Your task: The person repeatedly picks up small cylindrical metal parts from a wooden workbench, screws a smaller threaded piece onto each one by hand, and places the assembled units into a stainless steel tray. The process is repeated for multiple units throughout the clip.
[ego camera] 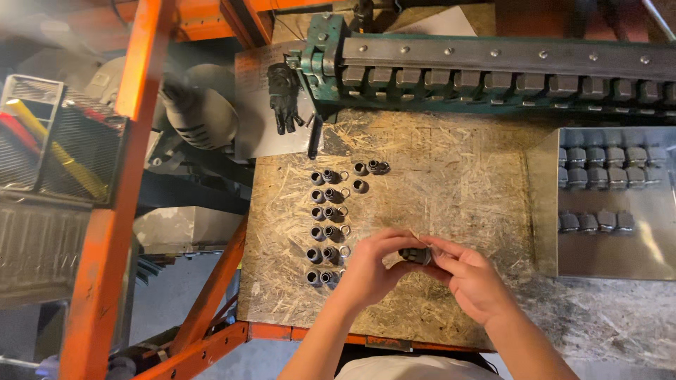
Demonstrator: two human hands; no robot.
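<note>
Nearest the camera, the person's left hand [370, 266] and right hand [470, 276] meet over the front part of a chipboard worktop [451, 169], and between them sits a small dark metal fitting [415, 255], short and roughly cylindrical. The fingers of both hands are drawn in narrow around it, the left thumb and fingertips pinching one end and the right fingertips closed on the other, so that only its middle shows. Judging by its look, the fitting is stiff, dense for its size and smooth enough to slip, so it probably handles best pinched by its ends or around its barrel, with little risk of damage if squeezed. Just to the left of the hands, rows of similar small dark metal fittings with light rings [328, 229] stand on the board in a neat column of pairs, and a few more [370, 172] lie apart a little farther up. To the right, a shiny flat sheet-metal tray [620, 260] rests on the board and mirrors the blocks above it. At the far edge of the board a green metal machine with a row of grey steel blocks [493, 74] runs across, with a black work glove [284, 98] hanging beside its left end. An orange steel frame [116, 190] stands at the left.
</note>
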